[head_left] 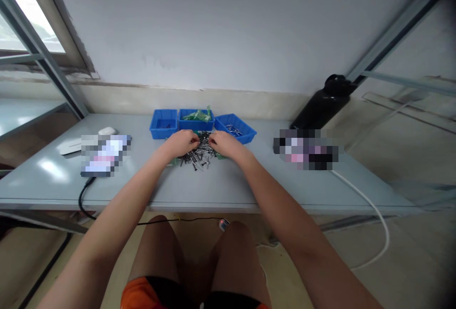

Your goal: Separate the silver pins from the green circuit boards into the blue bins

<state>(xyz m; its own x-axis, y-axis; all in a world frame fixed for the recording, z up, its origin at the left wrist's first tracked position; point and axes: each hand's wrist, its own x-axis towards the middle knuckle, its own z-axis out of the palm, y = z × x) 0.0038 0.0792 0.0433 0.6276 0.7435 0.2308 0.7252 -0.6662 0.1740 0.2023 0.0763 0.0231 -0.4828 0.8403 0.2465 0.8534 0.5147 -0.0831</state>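
A heap of small dark metal screws (200, 154) lies on the grey table (228, 185), with a few green plastic pieces mixed in at its edges. My left hand (182, 141) rests on the left side of the heap, fingers curled down into the screws. My right hand (224, 143) rests on the right side, fingers likewise bent onto the pile. Whether either hand pinches a screw is hidden by the fingers. Just behind stand three blue bins: the left bin (163, 123) nearly empty, the middle bin (196, 120) with green pieces, the right bin (235, 129) with some screws.
A black bottle (322, 104) leans at the back right. A white cable (370, 209) runs off the right front edge. A white earbud case (107, 131) and a flat white device (70, 147) sit at the left, with a black cable (83, 195) hanging down. Wall close behind.
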